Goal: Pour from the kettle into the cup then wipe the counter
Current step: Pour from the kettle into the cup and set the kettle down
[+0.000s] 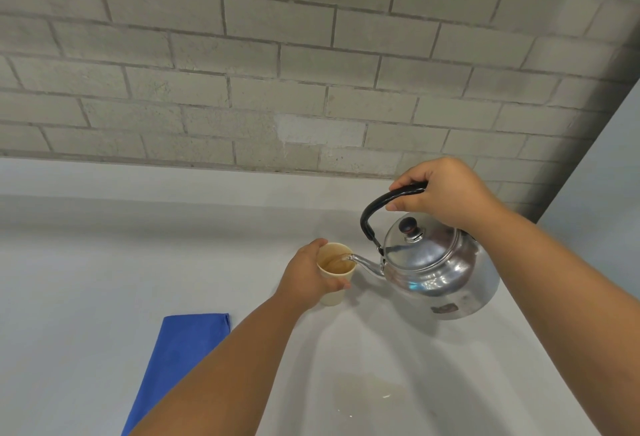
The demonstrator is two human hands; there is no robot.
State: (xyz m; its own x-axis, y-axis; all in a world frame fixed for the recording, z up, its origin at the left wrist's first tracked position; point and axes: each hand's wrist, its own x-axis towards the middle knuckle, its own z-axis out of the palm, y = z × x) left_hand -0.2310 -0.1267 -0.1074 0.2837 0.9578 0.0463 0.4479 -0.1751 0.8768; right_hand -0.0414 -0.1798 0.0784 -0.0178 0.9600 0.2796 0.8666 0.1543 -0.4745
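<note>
A shiny metal kettle point(437, 271) with a black handle is tilted to the left above the counter, and my right hand point(444, 192) grips that handle from above. Its spout reaches over the rim of a small beige paper cup point(335, 278), and a thin stream of brownish liquid runs into the cup. My left hand point(309, 276) wraps around the cup's left side and holds it upright on the pale grey counter point(104, 279). A folded blue cloth point(180, 359) lies flat on the counter at the lower left, partly hidden by my left forearm.
A grey brick wall point(277, 71) runs along the back of the counter. The counter's right edge slants down from the wall at the right, past the kettle. A faint stain and small specks point(377, 394) mark the counter near the front.
</note>
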